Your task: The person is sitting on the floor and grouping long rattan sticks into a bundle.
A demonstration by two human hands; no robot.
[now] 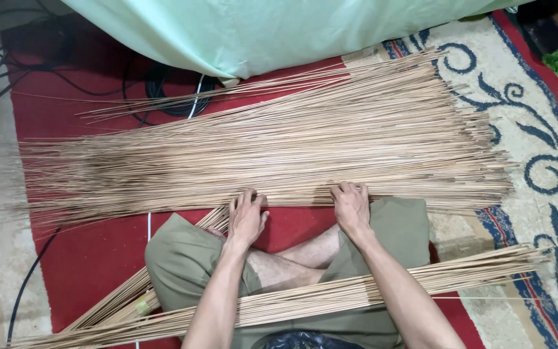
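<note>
So the big spread of thin sticks (272,152) lies flat on the floor just beyond both hands, long axis running left to right across the scene, fanning out a bit toward the left end. The left hand (247,218) and right hand (351,208) both sit palm-down on the near edge of that spread, fingers flat and loosely splayed on the sticks, not curled around anything, so more pressing than gripping. Both touch the edge; the right one sits slightly farther in. A second bundle of sticks (330,294) lies across the person's lap, under the forearms, angled up toward the right, and a few more slant off near the left knee. Underneath is a red carpet (98,258) with a cream patterned border (537,168) on the right. Pale green cloth (259,32) hangs at the far side, with dark cables (163,97) on the floor beneath it.
</note>
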